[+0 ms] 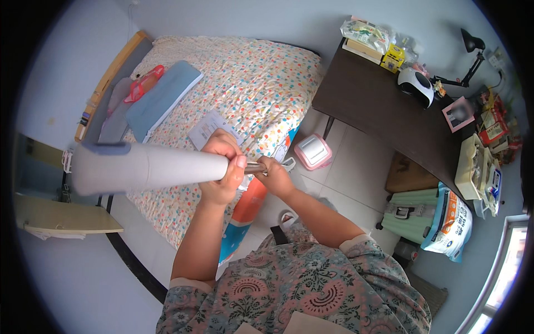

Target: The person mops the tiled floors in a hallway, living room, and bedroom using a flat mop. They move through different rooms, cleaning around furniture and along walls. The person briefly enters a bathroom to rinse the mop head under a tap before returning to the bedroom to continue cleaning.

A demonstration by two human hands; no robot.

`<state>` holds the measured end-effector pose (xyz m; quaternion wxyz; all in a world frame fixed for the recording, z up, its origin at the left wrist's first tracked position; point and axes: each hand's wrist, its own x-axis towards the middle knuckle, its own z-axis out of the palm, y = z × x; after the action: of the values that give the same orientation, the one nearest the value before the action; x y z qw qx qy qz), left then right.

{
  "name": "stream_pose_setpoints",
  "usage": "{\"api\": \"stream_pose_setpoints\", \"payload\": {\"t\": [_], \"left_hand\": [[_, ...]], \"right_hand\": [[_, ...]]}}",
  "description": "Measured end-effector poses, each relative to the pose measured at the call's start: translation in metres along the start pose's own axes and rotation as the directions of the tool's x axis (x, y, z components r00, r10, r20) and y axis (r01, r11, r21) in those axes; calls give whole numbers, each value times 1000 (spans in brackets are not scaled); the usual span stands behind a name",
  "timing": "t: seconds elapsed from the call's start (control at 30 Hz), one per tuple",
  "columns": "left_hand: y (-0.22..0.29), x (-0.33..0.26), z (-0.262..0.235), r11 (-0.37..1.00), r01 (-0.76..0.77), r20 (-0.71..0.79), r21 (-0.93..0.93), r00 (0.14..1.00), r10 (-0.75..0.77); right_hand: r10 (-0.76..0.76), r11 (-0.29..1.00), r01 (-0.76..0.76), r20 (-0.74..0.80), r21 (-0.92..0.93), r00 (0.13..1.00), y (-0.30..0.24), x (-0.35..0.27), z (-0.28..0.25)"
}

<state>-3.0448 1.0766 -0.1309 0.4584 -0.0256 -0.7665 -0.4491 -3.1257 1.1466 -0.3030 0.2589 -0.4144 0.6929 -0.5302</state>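
Note:
A long pole point(161, 167) with a thick white handle and a grey end cap runs from the left toward the middle. My left hand point(224, 170) is closed around the inner end of the white handle, where a thin metal shaft point(254, 168) comes out. Just right of it, my right hand point(274, 177) grips that shaft. The pole's far end is hidden beyond my hands. Behind my left hand, a printed paper sheet point(207, 127) lies on the bed point(239, 67), which has a colourful dotted cover.
A blue-grey pillow point(167, 97) and a red item point(146, 83) lie on the bed. At right stands a dark desk point(384, 106) with a lamp point(473, 50). On the tiled floor are a pink-and-white bin point(313, 152) and a green suitcase point(411, 214). A shelf point(69, 216) juts out at left.

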Motion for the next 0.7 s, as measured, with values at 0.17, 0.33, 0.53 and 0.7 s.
{"api": "stream_pose_setpoints", "payload": {"t": [0.17,0.33,0.53,0.7], "left_hand": [[-9,4,-8,998,-28,34,-51,999,30],[-19,17,-14,996,-58,72,-63,995,63],[-28,21,-21,990,-65,83,-124,994,76],[-33,21,-31,983,-57,86,-174,994,72]], "right_hand": [[-26,998,23,-41,-64,999,4,5,7],[-1,998,-2,-38,-70,999,4,17,8],[-20,997,18,-30,-69,999,4,23,13],[-8,996,4,-47,-85,999,-1,25,20]]}}
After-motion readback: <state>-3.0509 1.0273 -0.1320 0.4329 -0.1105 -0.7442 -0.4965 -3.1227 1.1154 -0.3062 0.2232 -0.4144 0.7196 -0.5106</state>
